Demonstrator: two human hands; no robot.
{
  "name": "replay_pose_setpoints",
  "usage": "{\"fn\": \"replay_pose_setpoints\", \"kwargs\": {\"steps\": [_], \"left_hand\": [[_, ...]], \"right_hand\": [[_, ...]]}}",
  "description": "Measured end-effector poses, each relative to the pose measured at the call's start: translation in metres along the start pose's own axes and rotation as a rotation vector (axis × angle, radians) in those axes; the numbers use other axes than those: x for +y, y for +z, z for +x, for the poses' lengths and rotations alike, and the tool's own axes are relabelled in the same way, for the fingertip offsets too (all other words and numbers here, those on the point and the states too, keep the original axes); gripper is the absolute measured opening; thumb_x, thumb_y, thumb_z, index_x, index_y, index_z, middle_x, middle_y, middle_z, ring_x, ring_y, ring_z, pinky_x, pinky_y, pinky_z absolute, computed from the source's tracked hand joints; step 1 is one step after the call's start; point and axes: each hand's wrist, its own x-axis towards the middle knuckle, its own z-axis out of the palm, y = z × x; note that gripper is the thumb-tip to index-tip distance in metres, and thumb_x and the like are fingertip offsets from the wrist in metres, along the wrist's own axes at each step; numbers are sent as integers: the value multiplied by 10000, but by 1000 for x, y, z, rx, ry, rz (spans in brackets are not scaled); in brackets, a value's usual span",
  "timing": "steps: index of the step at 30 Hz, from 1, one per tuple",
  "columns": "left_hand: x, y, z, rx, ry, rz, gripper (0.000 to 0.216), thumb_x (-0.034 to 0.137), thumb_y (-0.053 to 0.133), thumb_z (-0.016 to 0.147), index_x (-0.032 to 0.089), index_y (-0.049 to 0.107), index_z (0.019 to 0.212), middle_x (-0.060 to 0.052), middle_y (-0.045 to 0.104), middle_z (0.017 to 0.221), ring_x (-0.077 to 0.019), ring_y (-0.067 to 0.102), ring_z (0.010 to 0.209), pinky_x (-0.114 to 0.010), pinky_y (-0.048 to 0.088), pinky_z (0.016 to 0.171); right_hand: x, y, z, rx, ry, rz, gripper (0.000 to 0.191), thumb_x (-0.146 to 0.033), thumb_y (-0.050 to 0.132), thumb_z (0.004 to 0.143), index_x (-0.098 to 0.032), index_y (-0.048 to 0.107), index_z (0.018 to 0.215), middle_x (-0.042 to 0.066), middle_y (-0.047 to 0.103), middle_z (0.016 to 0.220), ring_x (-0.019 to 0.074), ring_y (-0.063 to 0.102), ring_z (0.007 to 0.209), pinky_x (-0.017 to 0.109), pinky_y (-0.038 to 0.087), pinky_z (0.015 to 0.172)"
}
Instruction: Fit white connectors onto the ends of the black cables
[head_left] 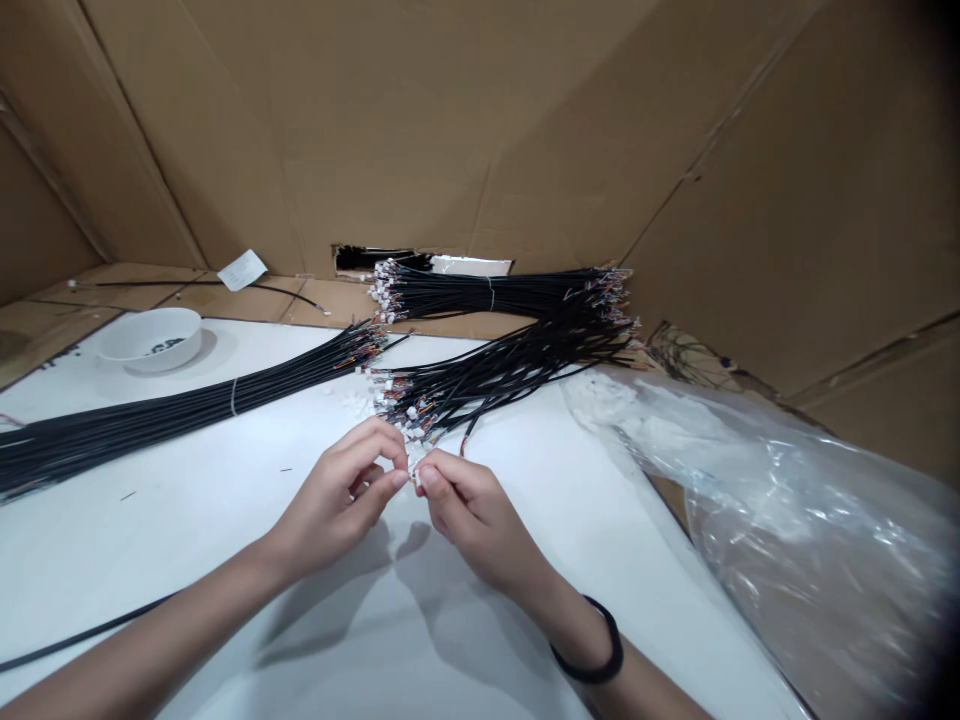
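My left hand (341, 495) and my right hand (469, 510) meet over the white table (225, 520), fingertips pinched together on a small white connector (413, 470) at the end of a thin wire. What exactly each hand grips is partly hidden by the fingers. Just beyond them lies a loose pile of black cables (495, 375) with white connectors and coloured wire ends. A black band (600, 655) circles my right wrist.
A tied bundle of black cables (172, 405) stretches left. Another tied bundle (495, 292) lies at the back. A white bowl (150, 338) sits far left. A clear plastic bag (787, 510) holding small white parts lies right. Cardboard walls (525, 130) surround the table.
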Motion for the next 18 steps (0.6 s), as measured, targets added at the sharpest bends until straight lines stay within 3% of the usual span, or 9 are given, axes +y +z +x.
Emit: {"fn": "replay_pose_setpoints", "kwargs": {"steps": [7, 18], "left_hand": [[-3, 2, 0, 7, 12, 19, 176, 242, 494, 971, 152, 545, 829, -23, 501, 897, -53, 451, 574, -179, 371, 462], [-1, 1, 0, 31, 92, 146, 199, 245, 489, 962, 153, 567, 804, -41, 540, 829, -110, 462, 631, -199, 374, 497]], "right_hand": [[-2, 0, 3, 29, -127, -132, 294, -250, 390, 986, -192, 447, 703, -33, 415, 624, 119, 403, 577, 247, 325, 577], [-3, 0, 3, 9, -137, -219, 299, -230, 387, 989, -200, 431, 695, -12, 450, 655, 140, 446, 628, 260, 339, 602]]}}
